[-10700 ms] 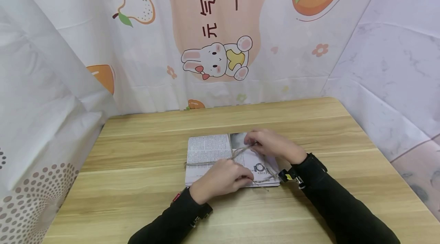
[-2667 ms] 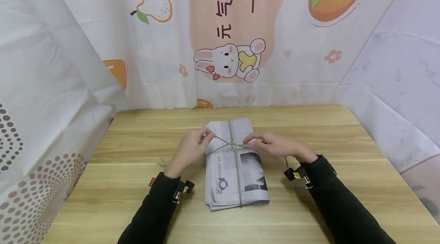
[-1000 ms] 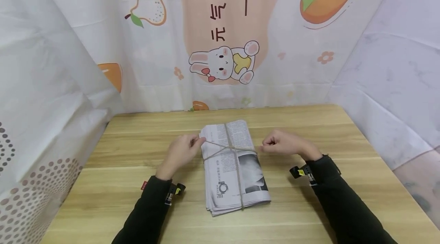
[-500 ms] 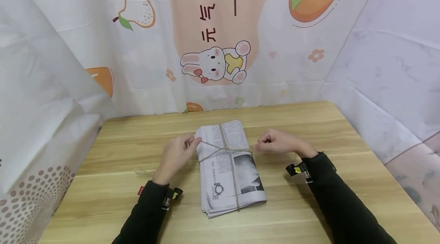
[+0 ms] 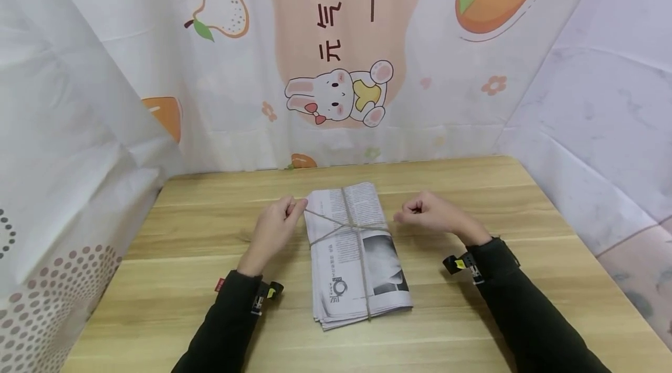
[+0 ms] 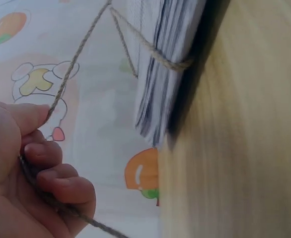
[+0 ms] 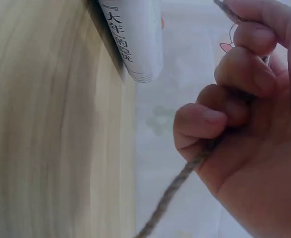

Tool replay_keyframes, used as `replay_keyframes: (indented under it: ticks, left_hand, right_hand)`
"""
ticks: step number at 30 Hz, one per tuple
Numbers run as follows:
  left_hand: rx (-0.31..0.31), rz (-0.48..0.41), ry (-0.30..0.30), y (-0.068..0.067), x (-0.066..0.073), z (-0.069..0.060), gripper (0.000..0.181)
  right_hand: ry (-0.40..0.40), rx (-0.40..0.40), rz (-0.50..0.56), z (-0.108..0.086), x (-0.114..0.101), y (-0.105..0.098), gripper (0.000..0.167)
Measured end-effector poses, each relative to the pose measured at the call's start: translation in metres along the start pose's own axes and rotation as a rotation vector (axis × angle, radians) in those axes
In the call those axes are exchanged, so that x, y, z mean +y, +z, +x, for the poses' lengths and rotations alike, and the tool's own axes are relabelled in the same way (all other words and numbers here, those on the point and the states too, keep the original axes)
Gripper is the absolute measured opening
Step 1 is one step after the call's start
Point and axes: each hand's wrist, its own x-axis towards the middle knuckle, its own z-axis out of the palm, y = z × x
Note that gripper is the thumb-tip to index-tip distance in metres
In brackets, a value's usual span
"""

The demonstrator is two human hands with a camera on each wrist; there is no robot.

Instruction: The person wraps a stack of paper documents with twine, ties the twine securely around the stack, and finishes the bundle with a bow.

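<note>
The left hand (image 5: 273, 228) and right hand (image 5: 434, 215) had drawn apart, each with fingers curled round twine (image 5: 355, 226), probably tightening its crossing over the newspaper bundle (image 5: 343, 268) between them on the counter (image 5: 210, 204); how firmly it held was unclear.

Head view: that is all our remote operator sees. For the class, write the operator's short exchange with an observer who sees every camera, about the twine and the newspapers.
Operator: The twine crosses the newspapers, and I mostly see the back of the right hand. Is there twine in it?
Observer: Yes. In the right wrist view, twine runs through the curled fingers, and a loose length comes out at the bottom of the hand.
Operator: And the side of the newspapers facing that hand?
Observer: It is a rounded edge, printed with a vertical line of large Chinese characters.
</note>
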Motion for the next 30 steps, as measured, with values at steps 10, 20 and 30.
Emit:
replay_keyframes:
  ticks: [10, 20, 30]
  left_hand:
    - [-0.072, 0.047, -0.071, 0.008, -0.003, 0.0, 0.038]
    - [-0.079, -0.02, -0.166, 0.01, -0.004, 0.001, 0.037]
    - [-0.099, -0.09, -0.203, 0.008, -0.001, 0.0, 0.042]
  right_hand:
    - [-0.119, -0.198, 0.105, -0.001, 0.007, 0.005, 0.043]
    - [-0.177, -0.271, 0.169, 0.004, 0.007, 0.015, 0.043]
    - [-0.17, -0.25, 0.158, 0.004, 0.009, 0.015, 0.045]
